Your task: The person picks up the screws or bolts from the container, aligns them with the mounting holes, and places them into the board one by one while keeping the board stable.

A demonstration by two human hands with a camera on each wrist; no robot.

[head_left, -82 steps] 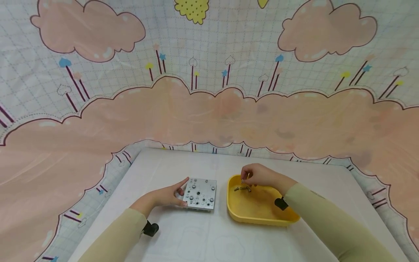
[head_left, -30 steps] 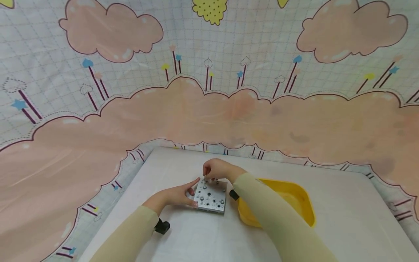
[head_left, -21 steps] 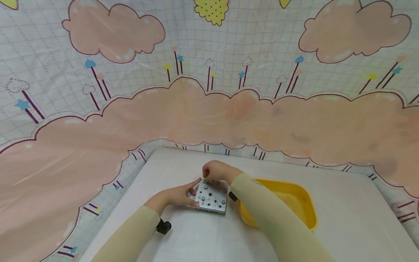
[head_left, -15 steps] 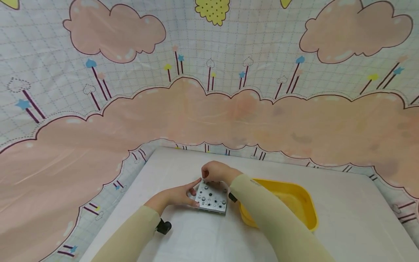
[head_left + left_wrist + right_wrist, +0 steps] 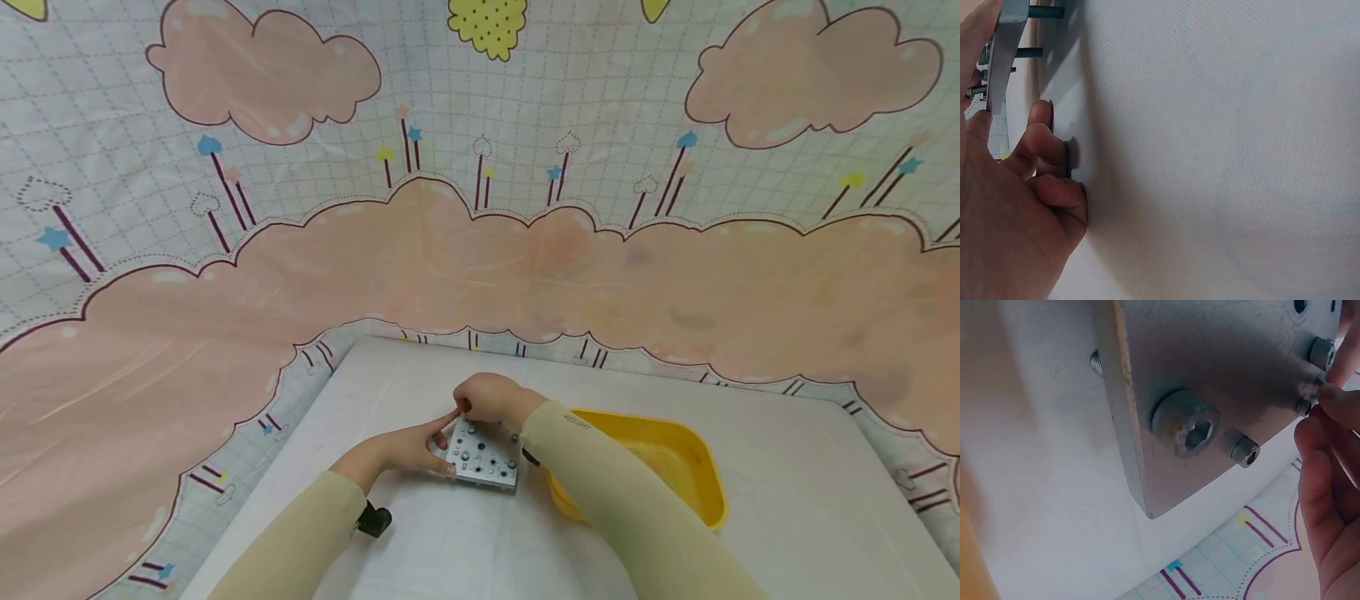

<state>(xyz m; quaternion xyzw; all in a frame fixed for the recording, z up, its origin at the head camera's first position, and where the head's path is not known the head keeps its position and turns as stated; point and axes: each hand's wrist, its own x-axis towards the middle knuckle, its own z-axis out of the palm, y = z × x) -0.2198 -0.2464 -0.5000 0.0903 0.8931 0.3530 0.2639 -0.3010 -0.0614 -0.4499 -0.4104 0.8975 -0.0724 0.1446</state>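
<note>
On the table, my left hand [image 5: 401,452] grips the left side of a square grey metal plate [image 5: 489,454] between thumb and index finger; its other fingers curl loosely, as the left wrist view shows. Threaded screw shafts [image 5: 1029,52] stick out below the plate. Several socket-head screws [image 5: 1185,422] sit in its top face, among open holes. At the plate's far left corner, my right hand [image 5: 491,398] pinches a small screw [image 5: 1320,380] with thumb and fingertips. Those fingertips cover most of this screw.
A yellow tray [image 5: 671,457] stands just right of the plate, partly under my right forearm. The white table [image 5: 795,500] extends around both, with a patterned cloth [image 5: 712,292] hanging behind it. Each wrist bears a small black camera [image 5: 375,520].
My right hand has moved left from the yellow tray to the plate's far left corner, carrying a small screw, then shifted slightly left and down there. My left hand keeps its hold on the plate.
</note>
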